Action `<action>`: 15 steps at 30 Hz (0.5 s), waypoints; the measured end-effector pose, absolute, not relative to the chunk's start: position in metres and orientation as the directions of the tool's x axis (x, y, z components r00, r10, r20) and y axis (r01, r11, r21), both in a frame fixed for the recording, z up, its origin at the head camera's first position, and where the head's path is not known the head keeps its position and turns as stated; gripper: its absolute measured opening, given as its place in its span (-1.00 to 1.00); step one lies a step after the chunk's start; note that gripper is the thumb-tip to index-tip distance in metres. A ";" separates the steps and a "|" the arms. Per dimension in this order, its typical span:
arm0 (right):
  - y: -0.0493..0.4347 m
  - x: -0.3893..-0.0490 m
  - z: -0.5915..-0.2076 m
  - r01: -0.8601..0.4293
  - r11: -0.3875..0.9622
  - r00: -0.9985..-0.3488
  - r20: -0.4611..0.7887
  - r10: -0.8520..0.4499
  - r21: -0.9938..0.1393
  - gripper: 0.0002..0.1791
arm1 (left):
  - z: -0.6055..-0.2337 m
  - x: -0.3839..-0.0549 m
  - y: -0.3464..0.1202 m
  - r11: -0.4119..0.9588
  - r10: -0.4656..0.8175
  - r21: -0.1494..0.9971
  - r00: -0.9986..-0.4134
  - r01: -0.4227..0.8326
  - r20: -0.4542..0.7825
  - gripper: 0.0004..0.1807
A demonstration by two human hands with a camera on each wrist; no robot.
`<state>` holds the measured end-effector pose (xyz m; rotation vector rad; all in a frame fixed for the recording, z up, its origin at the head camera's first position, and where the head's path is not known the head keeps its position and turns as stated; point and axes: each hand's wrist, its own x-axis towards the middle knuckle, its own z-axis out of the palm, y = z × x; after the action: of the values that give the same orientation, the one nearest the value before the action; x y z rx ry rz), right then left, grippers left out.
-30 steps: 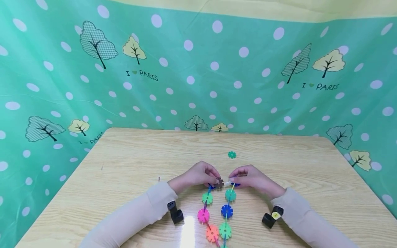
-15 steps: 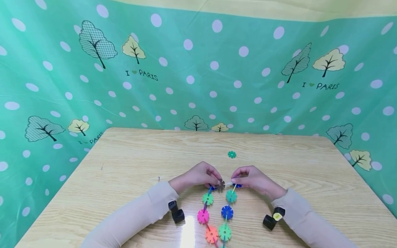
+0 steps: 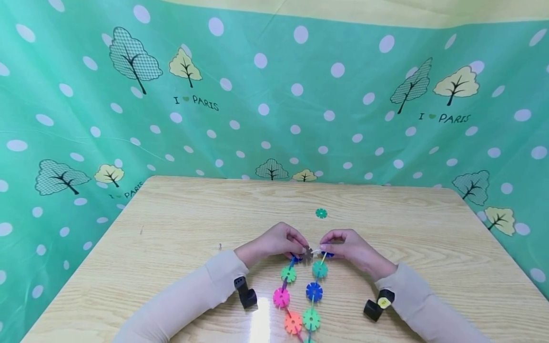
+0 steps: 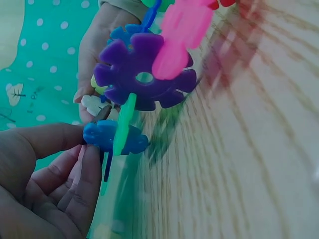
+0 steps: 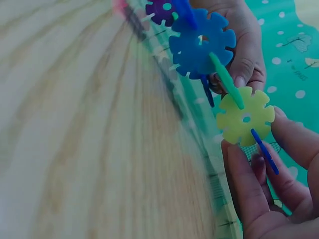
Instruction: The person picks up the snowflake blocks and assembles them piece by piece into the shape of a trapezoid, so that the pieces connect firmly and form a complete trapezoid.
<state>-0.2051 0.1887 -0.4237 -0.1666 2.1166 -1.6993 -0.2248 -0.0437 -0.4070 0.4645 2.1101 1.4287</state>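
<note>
A chain of notched plastic snowflake discs (image 3: pixel 314 291) in mixed colours hangs in two strands toward the front of the table. My left hand (image 3: pixel 283 240) pinches one end, at a blue disc (image 4: pixel 102 137) with a dark brown disc (image 3: pixel 307 255) slotted beside it. The other end is gripped by my right hand (image 3: pixel 349 247), around a blue disc (image 3: pixel 328 254) and a yellow disc (image 5: pixel 246 117). Between the hands a small white disc (image 3: pixel 316 251) sits edge-on, close to the brown one. Whether those two touch, I cannot tell.
A lone green disc (image 3: pixel 321 213) lies flat on the wooden table (image 3: pixel 193 205) beyond my hands. Black wrist cameras (image 3: pixel 246 293) stick out from both sleeves. A green dotted curtain (image 3: pixel 274 95) hangs behind the table's far edge.
My left hand has shifted slightly right with the brown disc, so the gap to the white disc has narrowed. My right hand has edged a little to the right, still gripping its end.
</note>
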 end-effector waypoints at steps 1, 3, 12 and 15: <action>0.188 -0.205 -0.424 0.159 0.252 -0.906 -0.242 -0.347 -0.955 -0.62 | -0.407 -0.225 -0.043 0.373 0.560 0.928 -0.793 -0.016 -0.239 -0.87; 0.188 -0.204 -0.423 0.141 0.256 -0.906 -0.229 -0.355 -0.956 -0.61 | -0.408 -0.225 -0.043 0.366 0.561 0.931 -0.795 -0.013 -0.232 -0.87; 0.187 -0.202 -0.419 0.082 0.233 -0.896 -0.174 -0.408 -0.969 -0.64 | -0.408 -0.225 -0.042 0.329 0.537 0.944 -0.818 -0.022 -0.206 -0.86; 0.186 -0.202 -0.419 0.091 0.242 -0.904 -0.182 -0.387 -0.966 -0.68 | -0.408 -0.225 -0.042 0.323 0.528 0.946 -0.826 -0.017 -0.196 -0.86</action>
<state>-0.2020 0.1858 -0.4187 -0.2711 2.1367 -1.7031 -0.2253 -0.0416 -0.4079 0.4492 2.1185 1.5234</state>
